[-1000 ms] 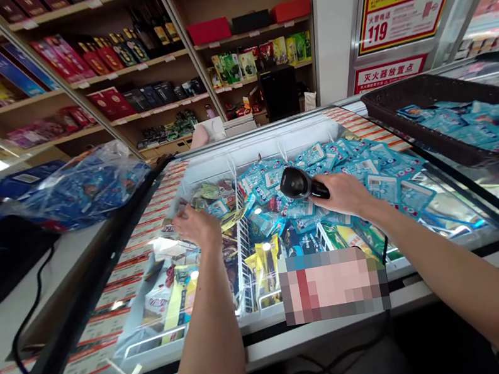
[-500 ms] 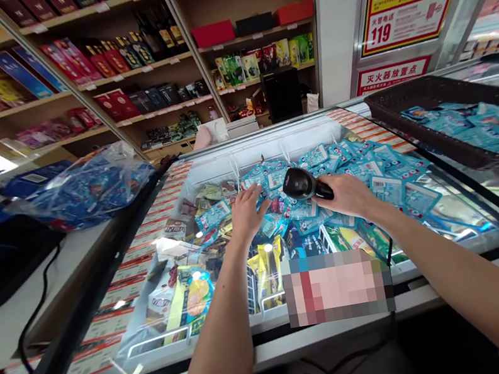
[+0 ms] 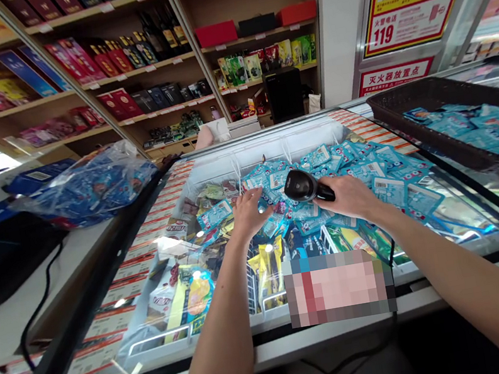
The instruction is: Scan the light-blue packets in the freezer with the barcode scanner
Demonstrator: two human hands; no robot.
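Note:
In my right hand [image 3: 351,197] is a black barcode scanner [image 3: 300,186], gripped by its handle, with its head toward the left. My left hand [image 3: 250,213] is palm down with fingers spread, at the left edge of a pile of light-blue packets [image 3: 322,165]; whether its fingertips touch one is not clear. The packets lie scattered over the glass top of a chest freezer [image 3: 141,256]. One separate blue packet [image 3: 214,215] lies left of my left hand. Below the glass, yellow ice-cream wrappers [image 3: 270,266] show between my forearms.
A brown basket [image 3: 410,115] with more blue packets stands at the right. On the left lies a clear plastic bag [image 3: 90,181] of blue packets. Shelves [image 3: 217,106] of boxes and bottles line the back. A black cable [image 3: 391,252] hangs near my right forearm.
The view has shifted slightly. My left hand's fingers have bent a little, while the scanner stays in my right hand at about the same spot.

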